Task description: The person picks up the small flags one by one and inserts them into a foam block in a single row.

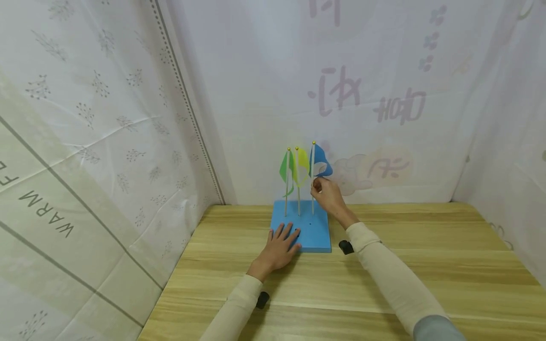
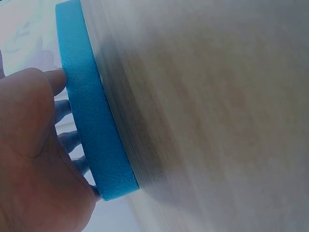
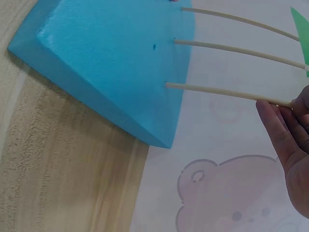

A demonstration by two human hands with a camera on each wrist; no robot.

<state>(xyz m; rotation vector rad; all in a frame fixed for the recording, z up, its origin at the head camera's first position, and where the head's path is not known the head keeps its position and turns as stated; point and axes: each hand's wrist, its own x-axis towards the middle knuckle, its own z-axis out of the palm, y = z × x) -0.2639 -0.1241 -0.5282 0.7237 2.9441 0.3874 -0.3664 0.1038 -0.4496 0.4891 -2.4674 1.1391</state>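
Note:
A blue foam block (image 1: 315,240) lies on the table with three thin sticks upright in a row along its far part. They carry a green flag (image 1: 283,168), a yellow flag (image 1: 303,163) and a blue flag (image 1: 322,156), each stick topped by a small gold ball. My right hand (image 1: 329,195) pinches the blue flag's stick (image 3: 212,90) just below the cloth; its lower end stands in the block. With fingers spread, my left hand (image 1: 278,250) rests on the block's near left part. In the left wrist view, its fingers (image 2: 70,140) reach over the block's edge.
A small dark hole (image 3: 154,47) shows in the block's top in front of the sticks. Wood-grain tabletop (image 1: 409,265) surrounds the block. Behind it hangs a pale printed curtain (image 1: 256,94), with another curtain (image 1: 106,142) along the left side.

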